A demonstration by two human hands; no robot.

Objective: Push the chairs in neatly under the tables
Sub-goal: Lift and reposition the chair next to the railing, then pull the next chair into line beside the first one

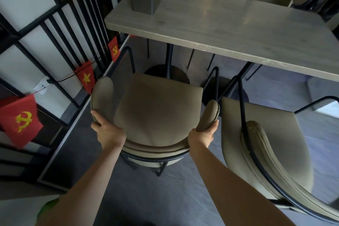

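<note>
Both hands clasp the curved backrest of the near chair (156, 110): left hand (108, 130) closed on its left bend, right hand (202, 135) on its right armrest end. The seat stands clear of the table (229, 29), its front facing the table's near edge, straight ahead of both hands. A second chair (266, 143) stands just beside, at right.

No legible text, labels, brands or numbers. Signs only: yellow hammer-and-sickle emblem on red flag (19, 121) at 9 o'clock; yellow star on red flag (85, 77) at 10 o'clock.
</note>
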